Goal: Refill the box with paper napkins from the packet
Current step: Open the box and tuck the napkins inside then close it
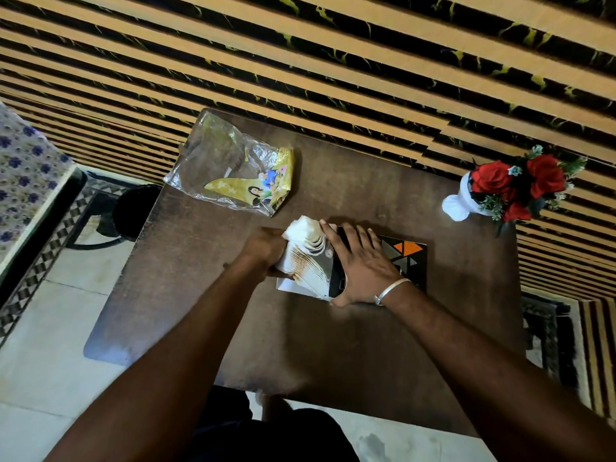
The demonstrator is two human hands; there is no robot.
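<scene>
Two bare forearms reach up from the near edge of the dark brown counter point(333, 328) toward its middle. On the left, the left hand point(263, 248) is curled closed around a thick stack of white paper napkins point(306, 248), gripping it from the left side; the folded edges fan out toward the right, and the top sheets bulge up above the fingers. The stack enters the open left end of the napkin box point(405, 258), a flat black box with orange and grey triangles printed on its top, lying near the centre of the counter. Over the box lies the right hand point(360, 261), palm down with fingers spread, pressing on its top at the open end, the thumb hooked around the near edge; it grips nothing. A silver bracelet point(393, 290) circles that wrist. Toward the far left corner lies the clear plastic packet point(230, 168) with yellow print, crumpled and flattened, well apart from the box. At the far right edge, a white vase of red roses point(506, 186) lies tipped on its side.
</scene>
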